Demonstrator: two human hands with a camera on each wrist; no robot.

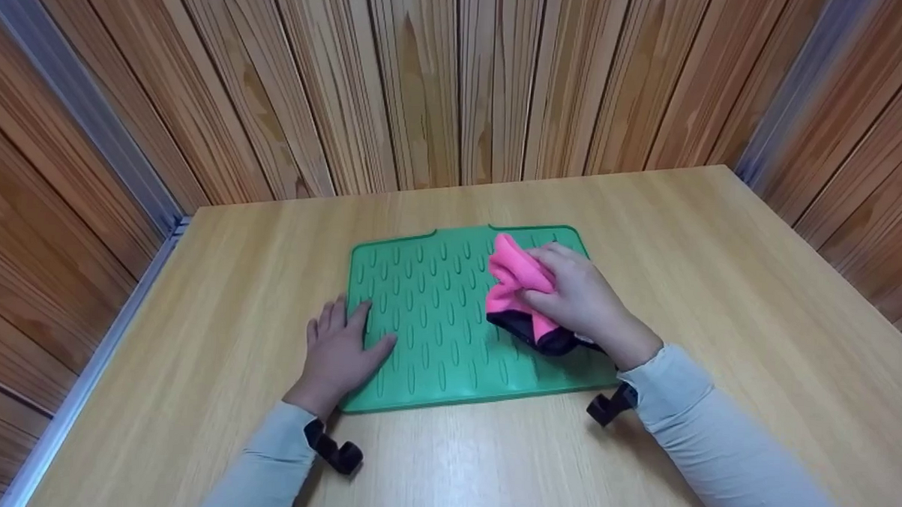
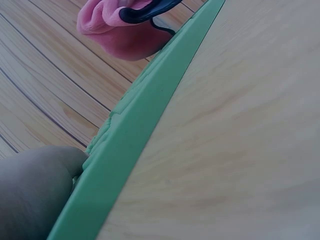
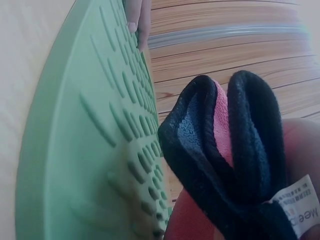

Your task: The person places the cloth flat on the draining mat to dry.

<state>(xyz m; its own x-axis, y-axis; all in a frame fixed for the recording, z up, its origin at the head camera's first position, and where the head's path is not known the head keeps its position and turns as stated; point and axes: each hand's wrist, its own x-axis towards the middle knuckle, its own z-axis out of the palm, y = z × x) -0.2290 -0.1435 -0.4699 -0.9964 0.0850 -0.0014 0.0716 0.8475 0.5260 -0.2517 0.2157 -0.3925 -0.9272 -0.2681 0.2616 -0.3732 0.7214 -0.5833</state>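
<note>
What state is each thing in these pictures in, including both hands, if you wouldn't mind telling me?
Mat: lying flat on the table.
Cloth: bunched up, held over the mat; whether it touches the mat is hard to tell.
Label: attached to the cloth, partly cut off by the picture's edge.
Right hand: gripping the cloth.
Left hand: fingers spread, resting at the mat's left edge.

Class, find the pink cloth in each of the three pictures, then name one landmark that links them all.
Head: the cloth is right of centre, in the right hand, over the right half of the mat.
Left wrist: the cloth is at the top, left of centre.
Right wrist: the cloth is at lower right, dark edging showing.
Shared landmark: the green mat, in all three.
</note>
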